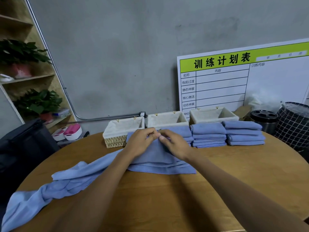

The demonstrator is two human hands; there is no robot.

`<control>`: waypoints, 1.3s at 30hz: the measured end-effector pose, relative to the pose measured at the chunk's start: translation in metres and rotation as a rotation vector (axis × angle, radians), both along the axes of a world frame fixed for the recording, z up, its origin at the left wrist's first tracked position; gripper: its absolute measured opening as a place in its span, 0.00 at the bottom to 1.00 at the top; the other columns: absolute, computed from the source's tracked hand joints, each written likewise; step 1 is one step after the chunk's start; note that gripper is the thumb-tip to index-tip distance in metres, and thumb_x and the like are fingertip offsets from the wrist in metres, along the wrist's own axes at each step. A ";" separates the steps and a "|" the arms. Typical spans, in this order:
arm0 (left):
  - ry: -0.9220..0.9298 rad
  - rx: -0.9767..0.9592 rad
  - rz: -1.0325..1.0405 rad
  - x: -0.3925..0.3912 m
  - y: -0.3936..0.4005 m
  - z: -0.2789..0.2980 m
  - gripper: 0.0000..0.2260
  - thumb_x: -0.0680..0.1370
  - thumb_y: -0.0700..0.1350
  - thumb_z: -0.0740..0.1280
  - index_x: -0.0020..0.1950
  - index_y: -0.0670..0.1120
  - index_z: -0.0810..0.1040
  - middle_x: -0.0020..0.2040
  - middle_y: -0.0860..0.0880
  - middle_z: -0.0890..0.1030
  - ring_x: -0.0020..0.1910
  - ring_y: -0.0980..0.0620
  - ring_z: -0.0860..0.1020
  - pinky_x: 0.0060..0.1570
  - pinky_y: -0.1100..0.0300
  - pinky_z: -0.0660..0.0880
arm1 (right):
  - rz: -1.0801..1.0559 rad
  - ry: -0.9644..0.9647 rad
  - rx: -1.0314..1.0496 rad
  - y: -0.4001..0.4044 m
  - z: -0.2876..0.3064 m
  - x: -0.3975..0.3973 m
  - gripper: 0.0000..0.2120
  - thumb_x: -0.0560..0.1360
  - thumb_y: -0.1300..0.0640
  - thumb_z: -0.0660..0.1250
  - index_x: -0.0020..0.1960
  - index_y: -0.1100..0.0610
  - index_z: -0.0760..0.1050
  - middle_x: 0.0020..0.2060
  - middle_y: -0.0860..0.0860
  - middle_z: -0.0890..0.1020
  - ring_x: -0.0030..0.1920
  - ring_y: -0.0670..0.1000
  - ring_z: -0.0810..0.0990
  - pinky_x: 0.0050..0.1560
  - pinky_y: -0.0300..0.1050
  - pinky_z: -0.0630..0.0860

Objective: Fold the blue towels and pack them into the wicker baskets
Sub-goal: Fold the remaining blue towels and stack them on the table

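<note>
A blue towel point(160, 162) lies partly folded at the middle of the round wooden table point(167, 198). My left hand point(142, 141) and my right hand point(173, 144) meet at its far edge, each pinching the cloth between thumb and fingers. Loose unfolded blue towels point(55, 186) trail off to the near left. Folded blue towels sit in stacks behind my hands point(180, 131), to the right of that point(208, 136) and at the far right point(244, 133). Three lined wicker baskets stand in a row along the far edge: left point(117, 133), middle point(167, 119), right point(212, 115).
A white and green planning board point(234, 77) leans on the grey wall behind the baskets. A black canister point(263, 119) and a checked fabric hamper point(294, 124) stand at the far right. Shelves with potted plants point(33, 101) rise at the left, above a dark chair point(21, 144).
</note>
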State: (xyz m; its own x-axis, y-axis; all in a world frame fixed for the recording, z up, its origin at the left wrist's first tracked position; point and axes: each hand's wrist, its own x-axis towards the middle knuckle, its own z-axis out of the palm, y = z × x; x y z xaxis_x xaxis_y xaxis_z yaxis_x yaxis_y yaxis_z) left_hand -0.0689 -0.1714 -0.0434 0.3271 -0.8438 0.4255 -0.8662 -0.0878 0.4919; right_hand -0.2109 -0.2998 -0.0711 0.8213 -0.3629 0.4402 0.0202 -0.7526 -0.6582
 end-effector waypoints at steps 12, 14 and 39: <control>-0.107 0.009 0.143 0.035 0.085 -0.032 0.21 0.77 0.72 0.51 0.41 0.57 0.67 0.35 0.50 0.73 0.35 0.51 0.73 0.37 0.52 0.68 | -0.097 -0.098 0.025 -0.009 0.021 -0.012 0.10 0.78 0.60 0.67 0.39 0.60 0.75 0.33 0.47 0.74 0.36 0.40 0.72 0.40 0.34 0.65; -0.154 0.028 0.192 0.046 0.101 -0.032 0.20 0.77 0.72 0.50 0.41 0.58 0.67 0.35 0.52 0.74 0.36 0.53 0.74 0.37 0.55 0.69 | -0.151 -0.107 0.000 -0.021 0.026 -0.019 0.12 0.77 0.60 0.68 0.35 0.56 0.72 0.31 0.47 0.72 0.35 0.41 0.71 0.38 0.34 0.64; -0.653 -0.151 0.495 0.082 0.137 0.096 0.12 0.76 0.58 0.53 0.39 0.52 0.62 0.30 0.47 0.76 0.30 0.40 0.77 0.29 0.57 0.60 | -0.684 -0.014 -0.372 -0.073 0.135 -0.075 0.31 0.75 0.31 0.62 0.29 0.56 0.63 0.26 0.51 0.74 0.34 0.57 0.75 0.31 0.45 0.62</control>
State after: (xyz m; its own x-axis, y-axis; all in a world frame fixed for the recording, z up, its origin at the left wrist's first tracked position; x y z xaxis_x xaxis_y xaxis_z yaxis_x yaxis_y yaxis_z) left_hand 0.0129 -0.0340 0.0531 0.2935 -0.5862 0.7551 -0.8598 -0.5072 -0.0595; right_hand -0.2854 -0.3726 0.0641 0.4614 -0.6129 0.6414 -0.5216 -0.7723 -0.3627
